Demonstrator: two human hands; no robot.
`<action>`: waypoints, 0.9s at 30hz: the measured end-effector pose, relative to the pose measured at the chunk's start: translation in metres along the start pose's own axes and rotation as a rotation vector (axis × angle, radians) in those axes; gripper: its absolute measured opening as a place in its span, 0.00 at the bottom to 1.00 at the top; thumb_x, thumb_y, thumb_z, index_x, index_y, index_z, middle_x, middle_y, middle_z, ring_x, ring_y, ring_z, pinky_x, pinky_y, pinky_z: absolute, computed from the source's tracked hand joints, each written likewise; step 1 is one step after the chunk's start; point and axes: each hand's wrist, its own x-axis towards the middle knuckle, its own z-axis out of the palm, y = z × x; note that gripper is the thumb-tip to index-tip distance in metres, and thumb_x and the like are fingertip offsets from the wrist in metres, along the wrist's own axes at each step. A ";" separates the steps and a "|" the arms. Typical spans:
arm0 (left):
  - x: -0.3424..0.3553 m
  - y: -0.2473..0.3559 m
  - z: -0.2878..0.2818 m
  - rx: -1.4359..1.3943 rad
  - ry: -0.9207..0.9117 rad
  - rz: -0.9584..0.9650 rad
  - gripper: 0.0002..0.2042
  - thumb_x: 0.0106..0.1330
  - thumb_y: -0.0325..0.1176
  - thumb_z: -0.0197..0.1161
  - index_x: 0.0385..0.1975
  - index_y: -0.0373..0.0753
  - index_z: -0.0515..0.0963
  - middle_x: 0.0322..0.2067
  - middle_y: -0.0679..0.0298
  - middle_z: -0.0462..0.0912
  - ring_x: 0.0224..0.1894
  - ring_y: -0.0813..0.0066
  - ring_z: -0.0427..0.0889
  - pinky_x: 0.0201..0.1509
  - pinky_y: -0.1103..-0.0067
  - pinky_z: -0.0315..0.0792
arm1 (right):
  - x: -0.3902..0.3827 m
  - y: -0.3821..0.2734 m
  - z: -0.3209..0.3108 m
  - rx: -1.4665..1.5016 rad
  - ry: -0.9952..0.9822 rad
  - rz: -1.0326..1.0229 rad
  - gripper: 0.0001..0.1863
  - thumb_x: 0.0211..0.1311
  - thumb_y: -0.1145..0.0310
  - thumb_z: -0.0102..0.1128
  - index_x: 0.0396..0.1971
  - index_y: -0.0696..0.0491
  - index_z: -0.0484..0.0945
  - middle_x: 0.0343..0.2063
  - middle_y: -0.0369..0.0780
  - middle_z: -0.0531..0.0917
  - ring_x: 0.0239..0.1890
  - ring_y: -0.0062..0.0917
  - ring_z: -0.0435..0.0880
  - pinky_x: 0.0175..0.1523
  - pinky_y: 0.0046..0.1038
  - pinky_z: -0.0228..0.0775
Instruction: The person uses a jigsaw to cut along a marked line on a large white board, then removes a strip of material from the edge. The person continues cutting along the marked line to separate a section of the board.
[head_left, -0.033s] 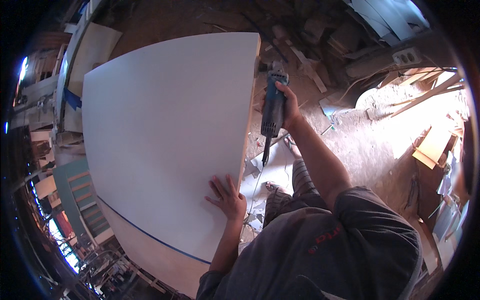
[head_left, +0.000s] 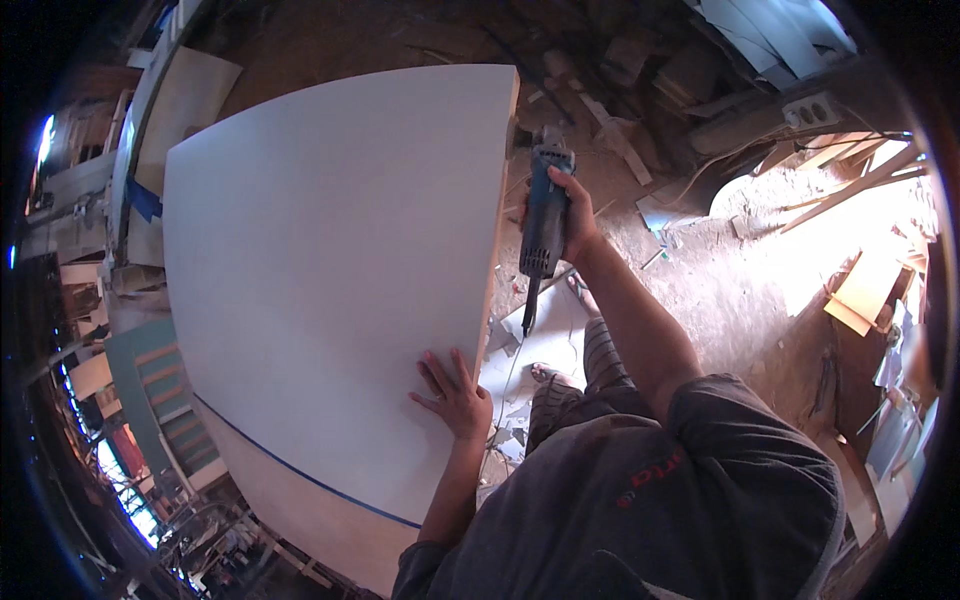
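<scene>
A large white panel (head_left: 330, 260) fills the middle-left, with a pale wooden right edge. My left hand (head_left: 450, 400) rests on it near that edge, fingers spread and flat. My right hand (head_left: 565, 215) grips a teal and dark angle grinder (head_left: 545, 210) held lengthwise just right of the panel's edge, with its head toward the far end and its cord hanging from the rear. Whether the head touches the edge I cannot tell. A pale board (head_left: 300, 500) with a dark strip along it lies below the panel's near left side.
Wood scraps (head_left: 620, 145) litter the dim floor beyond. A socket block (head_left: 810, 115) sits on a beam at upper right. Sunlit boards (head_left: 860, 295) lie at right. My sandalled feet (head_left: 545, 375) stand beside broken white pieces (head_left: 510, 420). A green slatted piece (head_left: 140, 370) stands at left.
My right hand and the grinder have shifted very slightly toward me and to the left. My left hand stays in the same spot.
</scene>
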 end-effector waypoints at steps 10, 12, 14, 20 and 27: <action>0.016 0.007 0.000 -0.014 -0.026 -0.006 0.56 0.52 0.37 0.77 0.83 0.51 0.48 0.82 0.42 0.40 0.83 0.36 0.43 0.71 0.23 0.38 | -0.037 0.054 -0.016 -0.078 0.023 0.008 0.28 0.63 0.41 0.64 0.46 0.51 0.77 0.32 0.45 0.84 0.34 0.36 0.86 0.40 0.39 0.80; 0.019 0.008 -0.003 0.020 -0.056 -0.016 0.56 0.53 0.37 0.77 0.83 0.51 0.49 0.82 0.42 0.40 0.84 0.37 0.42 0.71 0.23 0.38 | -0.045 0.066 -0.019 -0.060 0.026 0.038 0.28 0.63 0.40 0.64 0.46 0.51 0.77 0.32 0.45 0.84 0.34 0.36 0.86 0.40 0.39 0.80; 0.023 0.009 -0.007 0.029 -0.052 -0.020 0.56 0.53 0.38 0.76 0.83 0.52 0.49 0.82 0.43 0.39 0.84 0.38 0.41 0.71 0.23 0.38 | -0.051 0.080 -0.020 -0.033 0.050 0.050 0.28 0.64 0.41 0.63 0.47 0.51 0.75 0.32 0.46 0.84 0.31 0.36 0.86 0.37 0.37 0.81; 0.016 0.007 -0.019 -0.076 -0.075 -0.011 0.53 0.58 0.44 0.75 0.83 0.53 0.48 0.83 0.45 0.40 0.84 0.39 0.42 0.72 0.24 0.28 | -0.080 0.125 -0.037 -0.008 0.066 0.083 0.30 0.64 0.39 0.64 0.46 0.52 0.75 0.32 0.45 0.84 0.32 0.36 0.86 0.39 0.37 0.82; -0.026 -0.110 0.000 -0.381 0.172 -0.141 0.50 0.67 0.64 0.67 0.82 0.46 0.52 0.82 0.45 0.44 0.84 0.43 0.44 0.74 0.27 0.29 | -0.095 0.115 -0.057 -0.006 -0.028 0.058 0.30 0.64 0.40 0.68 0.47 0.53 0.75 0.32 0.44 0.84 0.34 0.36 0.87 0.41 0.39 0.84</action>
